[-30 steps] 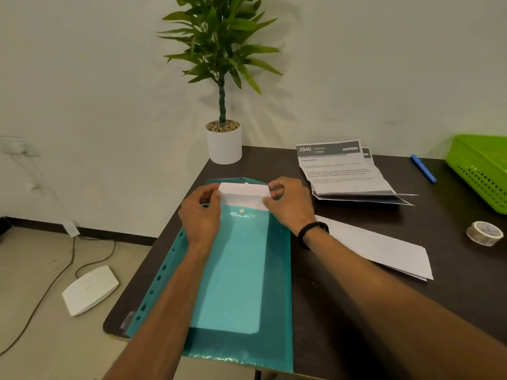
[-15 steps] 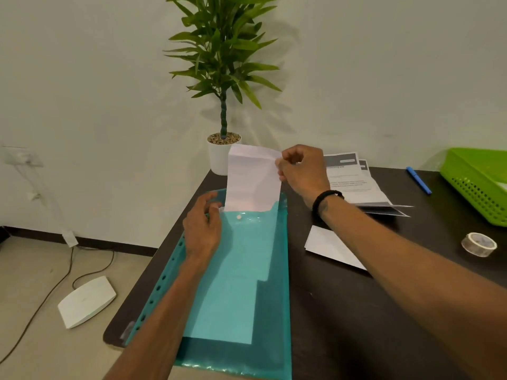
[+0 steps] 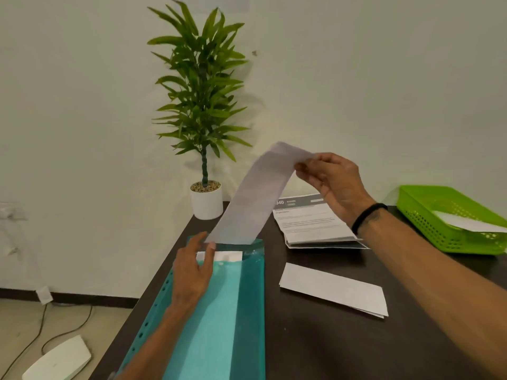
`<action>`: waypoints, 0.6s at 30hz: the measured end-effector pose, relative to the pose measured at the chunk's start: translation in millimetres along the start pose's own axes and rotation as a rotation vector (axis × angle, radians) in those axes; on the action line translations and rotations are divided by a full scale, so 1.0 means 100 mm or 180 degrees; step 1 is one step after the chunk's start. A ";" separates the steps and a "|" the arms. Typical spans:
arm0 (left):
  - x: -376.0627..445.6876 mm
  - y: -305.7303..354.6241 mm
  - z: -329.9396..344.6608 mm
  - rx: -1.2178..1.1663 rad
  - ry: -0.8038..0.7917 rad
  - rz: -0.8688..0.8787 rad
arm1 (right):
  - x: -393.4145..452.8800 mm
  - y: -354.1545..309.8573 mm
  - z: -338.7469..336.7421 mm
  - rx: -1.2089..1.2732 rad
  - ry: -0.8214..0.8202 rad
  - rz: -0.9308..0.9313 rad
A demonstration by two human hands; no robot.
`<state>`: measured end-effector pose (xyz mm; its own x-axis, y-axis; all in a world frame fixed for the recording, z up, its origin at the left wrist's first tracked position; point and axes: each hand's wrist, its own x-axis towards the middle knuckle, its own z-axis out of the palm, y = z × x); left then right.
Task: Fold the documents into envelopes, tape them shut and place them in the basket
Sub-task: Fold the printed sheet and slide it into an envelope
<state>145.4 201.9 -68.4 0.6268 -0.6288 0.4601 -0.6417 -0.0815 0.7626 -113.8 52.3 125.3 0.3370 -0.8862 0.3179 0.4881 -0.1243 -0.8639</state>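
My right hand point(image 3: 333, 185) pinches the top edge of a long white envelope point(image 3: 255, 198) and holds it up, nearly clear of a teal plastic folder point(image 3: 247, 311) that lies on the dark table point(image 3: 315, 346). My left hand point(image 3: 192, 272) rests flat on the folder near its mouth, where another white envelope point(image 3: 227, 255) peeks out. A folded white paper point(image 3: 333, 287) lies right of the folder. Printed documents point(image 3: 310, 220) sit behind it. The green basket point(image 3: 428, 215) at the far right holds a white envelope point(image 3: 466, 222).
A potted plant point(image 3: 204, 111) in a white pot stands at the table's back left corner against the wall. On the floor to the left lie a white device point(image 3: 59, 360) and cables. The table's left edge runs diagonally beside the folder.
My right hand has drawn the white envelope up and to the right out of the folder, from barely showing to almost fully out. My left hand stayed pressing the folder. The view tilted up.
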 end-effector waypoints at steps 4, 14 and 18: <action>-0.02 0.53 -0.09 -0.1501 -0.0126 -0.0829 | -0.32 -0.09 -0.35 0.0445 0.0051 0.0219; -0.20 1.24 0.05 -0.3232 -0.0665 -0.2320 | -1.08 0.15 -1.15 0.0026 0.0804 0.0860; -0.33 1.20 0.20 -0.3093 -0.0342 -0.2322 | -1.31 0.30 -1.46 0.0290 0.0953 0.1259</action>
<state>39.3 197.3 -0.8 0.6325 -0.7417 -0.2231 0.4724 0.1412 0.8700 -260.7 99.7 0.6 0.2710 -0.9484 -0.1646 0.4425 0.2746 -0.8537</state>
